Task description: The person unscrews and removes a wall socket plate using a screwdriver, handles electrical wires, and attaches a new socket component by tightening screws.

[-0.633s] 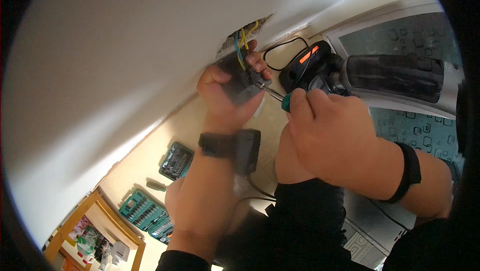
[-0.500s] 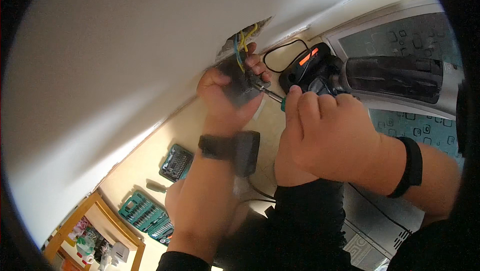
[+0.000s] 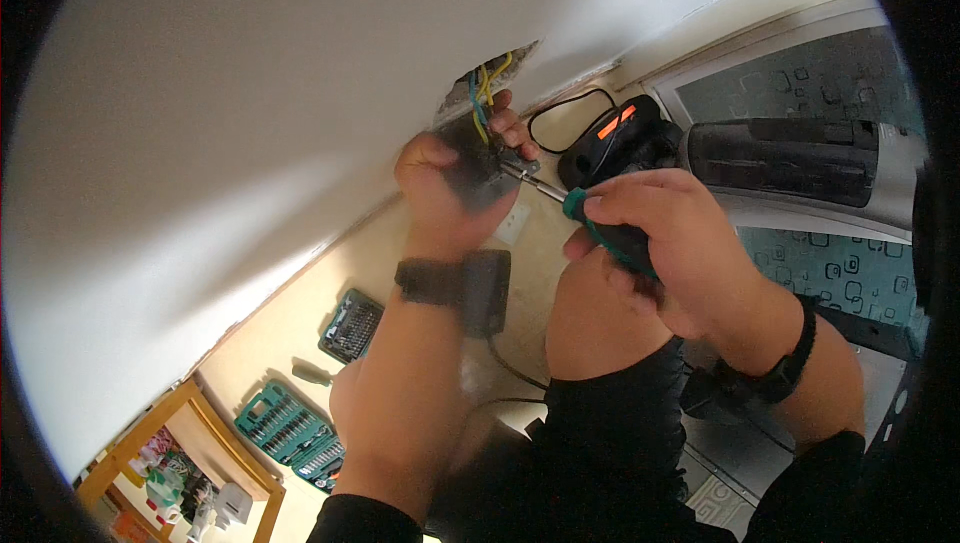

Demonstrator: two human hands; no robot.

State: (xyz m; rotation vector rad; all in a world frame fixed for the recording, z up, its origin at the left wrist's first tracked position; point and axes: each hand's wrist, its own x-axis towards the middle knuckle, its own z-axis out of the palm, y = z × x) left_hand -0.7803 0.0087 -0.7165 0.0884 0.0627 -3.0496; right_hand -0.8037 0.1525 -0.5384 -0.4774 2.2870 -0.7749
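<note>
My left hand (image 3: 436,215) grips a dark square electrical plate (image 3: 462,155) close to the wall, with the thumb on one side and the fingers curled round the other. Yellow wires (image 3: 487,83) and a blue wire (image 3: 473,93) run from a ragged wall hole (image 3: 455,95) down to the plate. In my right hand (image 3: 680,233) is a screwdriver (image 3: 612,230) with a green and black handle. Its metal shaft slants up to the plate's edge beside my left fingers. The exact contact of the tip is too small to make out.
A small white plate (image 3: 513,225) lies on the floor below my hands. Green bit cases (image 3: 290,428) lie open at the lower left, near a wooden frame (image 3: 195,403). A black device with an orange strip (image 3: 617,123) and a dark cylindrical appliance (image 3: 785,161) stand at the right.
My right hand has turned about the screwdriver, its wrist rolling over, so more of the handle shows. My left hand and the plate stay nearly in place.
</note>
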